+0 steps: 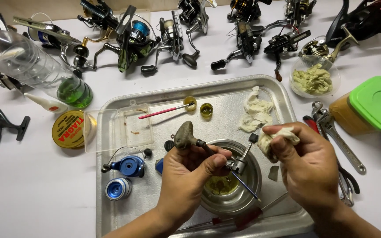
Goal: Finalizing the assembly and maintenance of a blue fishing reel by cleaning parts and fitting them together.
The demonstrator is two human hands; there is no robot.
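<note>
Steel bowl (pixel 253 176) holds yellowish oil; left hand (pixel 189 176) grips reel handle (pixel 190 139) above it; right hand (pixel 307 165) clamps rag (pixel 275 136).

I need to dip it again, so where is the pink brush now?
In the head view, the pink brush lies at the back of the metal tray, its tip resting on a small yellow cap, left of the crumpled tissue.

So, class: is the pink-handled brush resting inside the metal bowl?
No, the pink-handled brush lies on the clear plastic lid, apart from the metal bowl.
</note>
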